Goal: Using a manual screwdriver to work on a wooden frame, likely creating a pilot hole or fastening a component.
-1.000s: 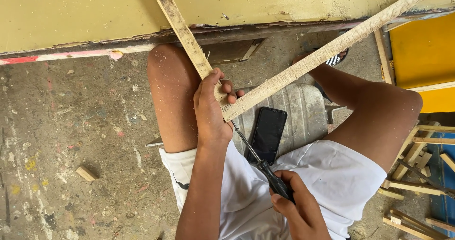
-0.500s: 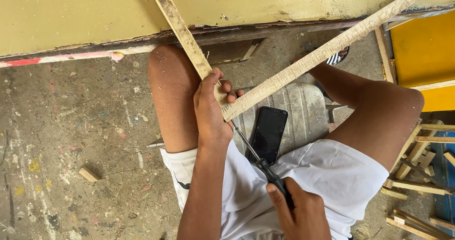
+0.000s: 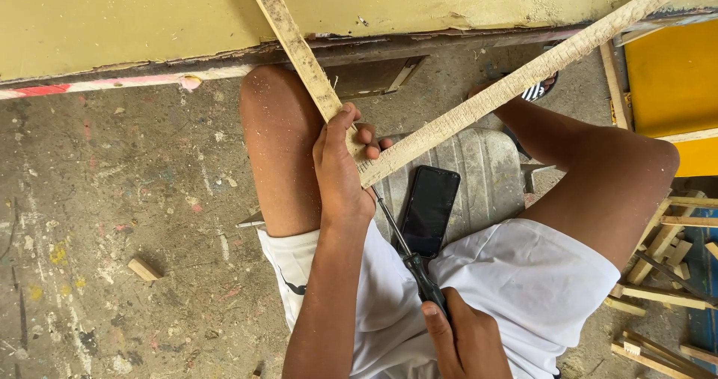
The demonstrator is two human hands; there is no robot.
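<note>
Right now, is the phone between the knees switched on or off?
Off or asleep, as far as it shows: the phone lies face up on the grey seat, its screen plain black.

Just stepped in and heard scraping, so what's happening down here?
A seated person grips two rough wooden strips where they meet in a V, with the left hand. The right hand holds a screwdriver by its dark handle, its shaft running up to that joint. A black phone lies on the grey seat between the knees. Loose wood strips lie on the floor to the right.
</note>
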